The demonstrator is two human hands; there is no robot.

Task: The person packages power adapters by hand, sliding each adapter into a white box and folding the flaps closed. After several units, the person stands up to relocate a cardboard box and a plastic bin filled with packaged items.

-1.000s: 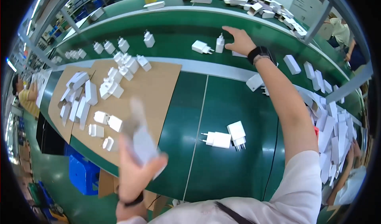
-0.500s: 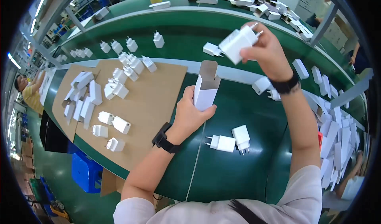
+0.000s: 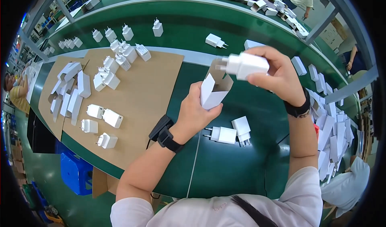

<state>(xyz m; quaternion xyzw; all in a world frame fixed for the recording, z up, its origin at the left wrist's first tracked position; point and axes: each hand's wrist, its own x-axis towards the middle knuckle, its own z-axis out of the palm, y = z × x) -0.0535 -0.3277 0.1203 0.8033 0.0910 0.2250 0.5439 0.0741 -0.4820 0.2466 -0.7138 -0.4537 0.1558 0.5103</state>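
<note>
My left hand (image 3: 196, 113) grips a small white carton (image 3: 214, 90) with its brown-lined top flaps open, held above the green table (image 3: 225, 162). My right hand (image 3: 277, 75) holds a white plug charger (image 3: 245, 65) sideways, prongs pointing left, just above and right of the carton's mouth. Charger and carton are close but apart. Two more white chargers (image 3: 232, 131) lie on the table under my hands.
A brown cardboard sheet (image 3: 148, 94) at left carries several chargers and flat white cartons (image 3: 72, 91). Chargers stand on the green conveyor (image 3: 181, 24) behind. A pile of flat cartons (image 3: 329, 126) lies at right. Other people sit at far left and lower right.
My left hand has brought the carton closer and lower, its flaps now open. My right hand carried the charger down from above the conveyor to the carton's mouth.
</note>
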